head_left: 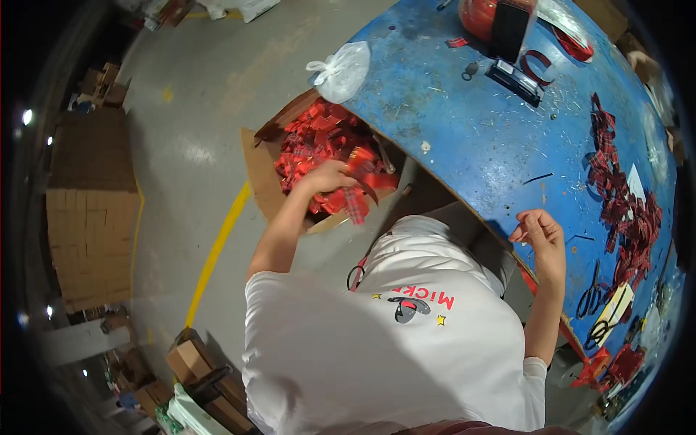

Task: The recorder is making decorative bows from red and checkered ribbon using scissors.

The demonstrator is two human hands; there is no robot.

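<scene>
Your left hand (328, 176) is stretched down into the open cardboard box (262, 174) on the floor beside the blue bench (464, 138), its fingers closed around a bunch of red plaid ribbon pieces (360, 190) that hang from the grip just above the heap of red pieces filling the box. Your right hand (540, 232) rests at the near edge of the bench, fingers loosely curled and half open, holding nothing. Further right on the bench lies a long trail of dark red plaid bows (625, 210), with black-handled scissors (591, 293) near them. A knotted white plastic bag (341, 70) sits at the bench edge above the box.
</scene>
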